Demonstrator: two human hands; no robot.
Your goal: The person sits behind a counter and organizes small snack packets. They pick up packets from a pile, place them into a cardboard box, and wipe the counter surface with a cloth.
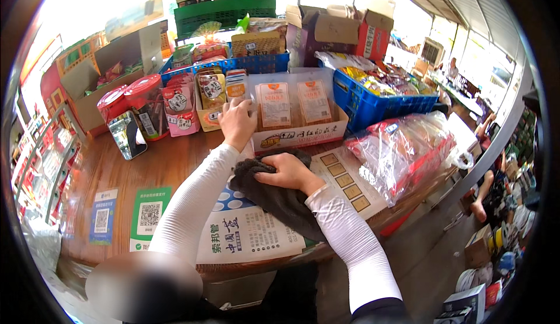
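My right hand [286,173] grips a dark grey cloth [273,197], which lies bunched over a printed paper sheet [245,241] on the wooden table [188,162]. My left hand [238,122] reaches to the gap between a cardboard display box of snack packets [210,118] and a white display box [302,136] with clear snack bags. Its fingers bend at the white box's left edge; whether they hold anything I cannot tell. Pink snack packets [180,109] and red-lidded plastic jars [146,105] stand to the left. A phone-shaped item with a mirror-like face [127,135] leans against the jars.
Clear-wrapped red packages [402,149] lie at the table's right. Behind stand blue plastic crates [376,105] of snacks, open cartons [334,28] and a green crate [223,11]. Two printed code cards lie at left. A wire rack [48,166] stands beyond. People are at the far right.
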